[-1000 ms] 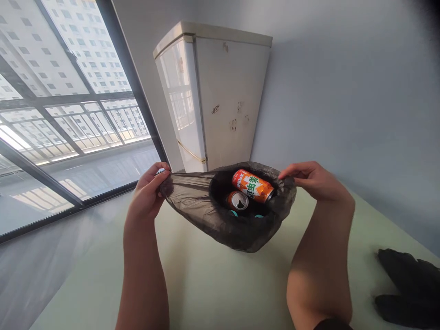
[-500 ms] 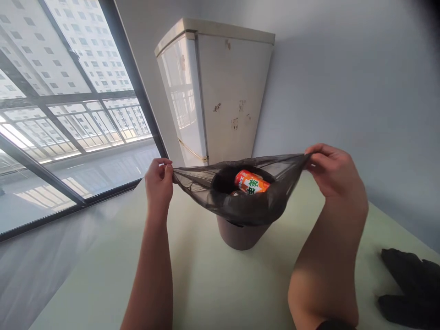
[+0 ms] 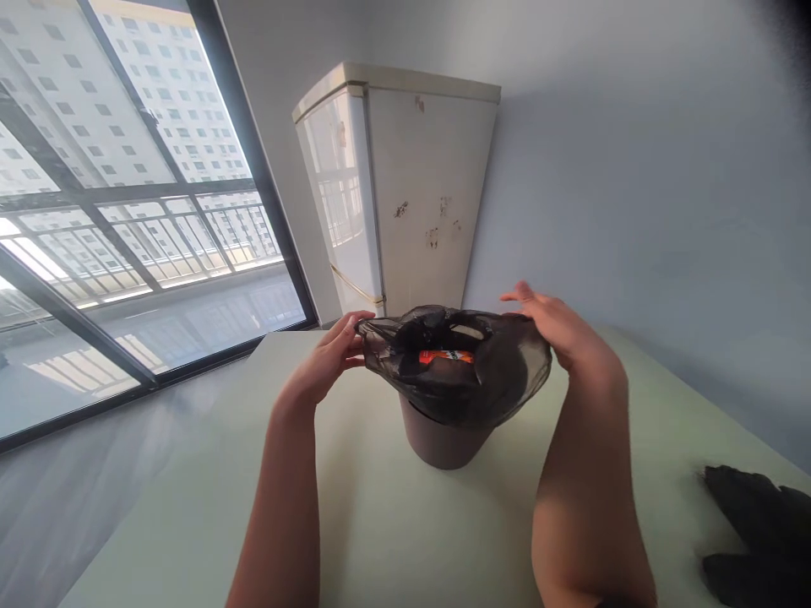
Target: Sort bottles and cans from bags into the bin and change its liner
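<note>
A dark bin (image 3: 445, 439) stands on the pale green table, lined with a thin black plastic bag (image 3: 469, 393) whose loose edge spreads past the rim. Inside the bag lies a red and orange can (image 3: 447, 357), partly covered by the plastic. My left hand (image 3: 329, 355) pinches the bag's left edge between thumb and fingers. At the bag's right side, my right hand (image 3: 551, 325) has its fingers apart, index finger and thumb stretched out, touching the plastic; its lower fingers are hidden behind the bag.
Black cloth-like items (image 3: 760, 532) lie at the right of the table (image 3: 405, 540). Behind the table stands a worn white fridge (image 3: 424, 169) against the grey wall. Large window panes (image 3: 145, 245) are on the left.
Both hands have moved inward toward the bin. The stretched bag edge has slackened and folded inward, covering more of the can. My right hand's pinch has opened.
</note>
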Tool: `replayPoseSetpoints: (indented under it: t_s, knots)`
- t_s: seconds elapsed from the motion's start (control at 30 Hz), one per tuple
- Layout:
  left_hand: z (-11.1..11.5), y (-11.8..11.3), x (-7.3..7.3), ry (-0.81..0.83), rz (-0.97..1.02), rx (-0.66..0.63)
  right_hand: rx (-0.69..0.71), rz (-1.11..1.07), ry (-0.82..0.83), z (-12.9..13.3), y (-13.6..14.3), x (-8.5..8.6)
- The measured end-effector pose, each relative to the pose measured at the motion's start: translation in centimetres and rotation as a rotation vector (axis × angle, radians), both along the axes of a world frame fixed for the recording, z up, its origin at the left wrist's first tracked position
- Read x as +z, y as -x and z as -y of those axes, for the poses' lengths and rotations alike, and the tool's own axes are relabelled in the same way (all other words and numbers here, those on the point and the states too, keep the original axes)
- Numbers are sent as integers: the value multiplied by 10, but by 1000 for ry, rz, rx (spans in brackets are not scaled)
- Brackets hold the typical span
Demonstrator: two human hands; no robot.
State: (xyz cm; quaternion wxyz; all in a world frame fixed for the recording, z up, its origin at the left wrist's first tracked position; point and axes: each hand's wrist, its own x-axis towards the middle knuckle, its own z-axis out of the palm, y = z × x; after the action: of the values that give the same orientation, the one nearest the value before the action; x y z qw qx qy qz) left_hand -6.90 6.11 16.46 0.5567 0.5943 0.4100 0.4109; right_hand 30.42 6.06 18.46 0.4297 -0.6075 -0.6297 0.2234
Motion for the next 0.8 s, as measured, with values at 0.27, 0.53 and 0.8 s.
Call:
replayPoseSetpoints:
  t_s: [0.27,0.53,0.8]
  knots:
    - [7,-10,9,-274,21,140,-24,1,1,4,15,6]
    - [2,1,10,-396,206,439,98,-425,-314,20,-16,7]
    - [-8,18,6,-283,-119,502,108,-553,-329,33,-31,9]
